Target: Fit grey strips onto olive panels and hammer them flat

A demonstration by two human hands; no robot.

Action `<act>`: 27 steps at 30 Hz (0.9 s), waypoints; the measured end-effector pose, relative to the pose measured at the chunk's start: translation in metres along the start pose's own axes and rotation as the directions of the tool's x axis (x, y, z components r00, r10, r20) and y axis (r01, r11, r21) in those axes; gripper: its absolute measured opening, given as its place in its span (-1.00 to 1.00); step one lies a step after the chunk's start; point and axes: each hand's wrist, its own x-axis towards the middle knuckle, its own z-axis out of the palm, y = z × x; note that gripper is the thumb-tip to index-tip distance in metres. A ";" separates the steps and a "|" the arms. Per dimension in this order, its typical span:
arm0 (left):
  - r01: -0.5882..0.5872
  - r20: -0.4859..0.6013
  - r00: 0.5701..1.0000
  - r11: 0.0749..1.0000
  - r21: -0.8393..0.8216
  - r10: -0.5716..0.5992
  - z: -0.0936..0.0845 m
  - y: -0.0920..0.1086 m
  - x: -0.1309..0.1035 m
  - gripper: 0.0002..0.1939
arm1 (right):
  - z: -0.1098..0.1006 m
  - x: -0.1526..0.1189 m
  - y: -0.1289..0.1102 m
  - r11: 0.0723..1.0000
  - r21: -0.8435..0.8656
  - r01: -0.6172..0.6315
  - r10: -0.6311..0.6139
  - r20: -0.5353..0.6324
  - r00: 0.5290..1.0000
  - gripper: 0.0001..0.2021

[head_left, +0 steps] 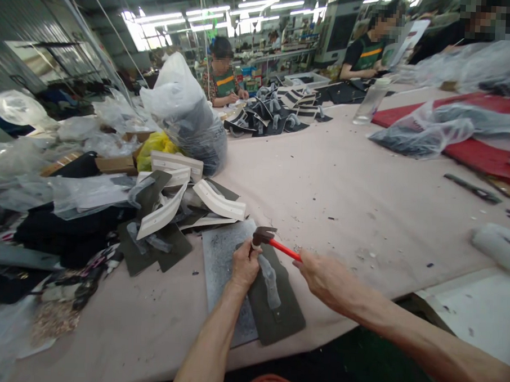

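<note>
My right hand (321, 275) is wrapped round the red handle of a claw hammer (283, 249). The dark hammer head is right at the fingertips of my left hand (245, 264). Those fingers are closed in a pinch by the far end of a dark olive panel (281, 321); what they hold is hidden by the hand and the hammer head. A plastic-wrapped handle (271, 284) lies along the panel. Beneath the panel's left side is a grey speckled plate (218, 262), flat on the table.
Olive panels with cream strips (165, 212) are heaped at the left. Behind them stands a stuffed plastic bag (190, 115). More dark pieces (275, 110) are piled farther back, near a seated co-worker (224, 80). A clear bottle (368, 103) and a dark cutter-like tool (472, 188) are on the right.
</note>
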 end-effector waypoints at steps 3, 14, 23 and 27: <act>0.004 -0.012 1.000 1.000 -0.015 -0.005 0.000 0.001 0.000 -0.79 | 0.013 -0.002 0.025 0.989 -0.126 -0.071 0.090 0.147 0.985 -0.75; 0.017 -0.046 0.999 0.996 -0.089 -0.021 -0.001 0.001 -0.002 -0.84 | 0.075 -0.016 0.032 0.997 -0.022 -0.071 0.067 -0.148 0.987 -0.61; 0.237 -0.311 0.829 0.796 -0.557 -0.465 -0.012 -0.003 0.004 -0.66 | 0.114 0.001 -0.033 0.967 0.161 -0.197 0.177 0.129 0.976 -0.71; 0.165 -0.375 0.834 0.831 -0.531 -0.405 -0.031 -0.009 -0.015 -0.66 | 0.067 0.044 -0.005 0.786 0.568 -0.243 0.381 -0.137 0.914 -0.69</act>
